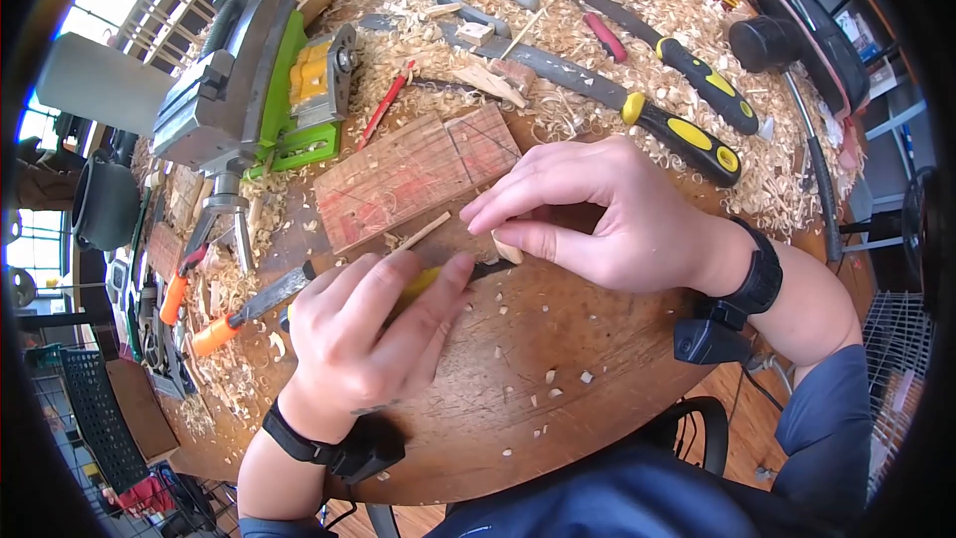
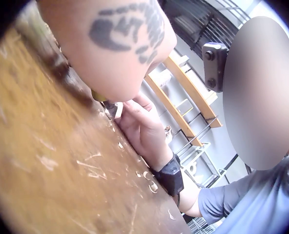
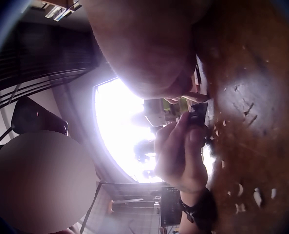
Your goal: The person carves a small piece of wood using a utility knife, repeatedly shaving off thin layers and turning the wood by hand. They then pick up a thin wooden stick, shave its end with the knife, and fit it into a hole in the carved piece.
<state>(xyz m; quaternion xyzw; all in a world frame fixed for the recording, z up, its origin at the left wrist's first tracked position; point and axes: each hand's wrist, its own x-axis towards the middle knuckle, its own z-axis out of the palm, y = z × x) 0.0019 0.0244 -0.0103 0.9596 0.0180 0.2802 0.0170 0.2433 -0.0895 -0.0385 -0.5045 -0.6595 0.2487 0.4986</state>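
My left hand is low over the front of the wooden table, its fingers curled round a knife with a yellow-and-black handle. The dark blade end points right, toward my other hand. Between thumb and fingertips, my right hand pinches a small pale piece of wood, close by the blade. Most of the handle is covered by my left fingers. In the right wrist view, the left hand shows with the tool's dark end between finger and thumb. A thin wooden stick lies just beyond the hands.
Behind the hands lies a reddish board with pencil lines. A metal vise stands at left, near an orange-handled chisel. Rasps, a red pen and a black mallet lie among wood shavings.
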